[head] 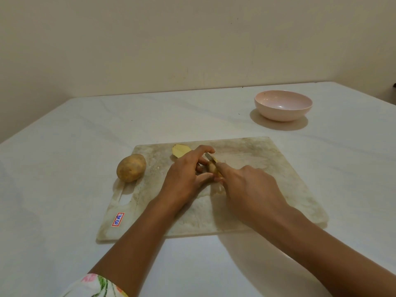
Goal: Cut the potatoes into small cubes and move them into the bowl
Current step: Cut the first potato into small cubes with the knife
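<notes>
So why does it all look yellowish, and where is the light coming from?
Head view: dim, warm light tints everything yellowish. The bowl and the whole potato cast soft shadows toward the camera, so the lamp probably sits high beyond them. A small glare spot shows inside the bowl.

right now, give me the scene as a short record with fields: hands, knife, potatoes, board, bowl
left hand: holds a potato piece down on the board
right hand: grips the knife, blade on the piece
half: cut face up, on the board beyond the left hand
whole potato: uncut, at the board's left edge
bowl: pink, empty, far right on the table, apart from the board
cubes: none seen yet
</notes>
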